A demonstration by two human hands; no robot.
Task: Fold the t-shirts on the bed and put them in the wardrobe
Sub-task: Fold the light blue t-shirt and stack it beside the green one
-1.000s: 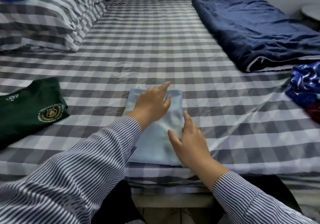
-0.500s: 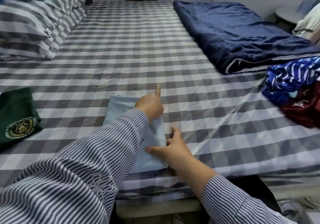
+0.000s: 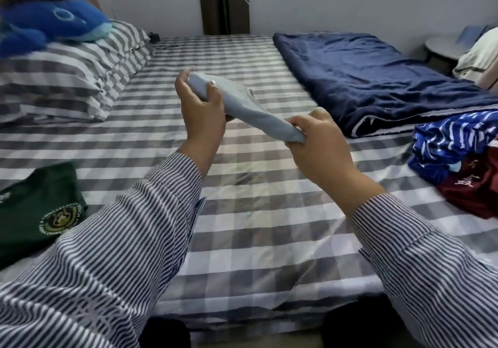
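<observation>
A folded light blue t-shirt (image 3: 250, 110) hangs in the air above the checked bed (image 3: 242, 226). My left hand (image 3: 200, 110) grips its far end, fingers curled round the fold. My right hand (image 3: 320, 145) grips the near end. A folded dark green t-shirt (image 3: 37, 213) with a round crest lies on the bed at the left. At the right edge lies a loose heap: a blue-and-white patterned shirt (image 3: 452, 142) on top of a dark red one (image 3: 474, 188).
A folded navy duvet (image 3: 377, 78) lies along the bed's right side. Striped pillows (image 3: 67, 78) with a blue plush whale (image 3: 51, 24) are stacked at the back left. A small round table (image 3: 444, 48) with cream fabric (image 3: 477, 59) stands at the far right.
The light blue t-shirt, flat on the bed under my hands before, is now lifted off it, held at both ends. My view has risen and shows the wall.
</observation>
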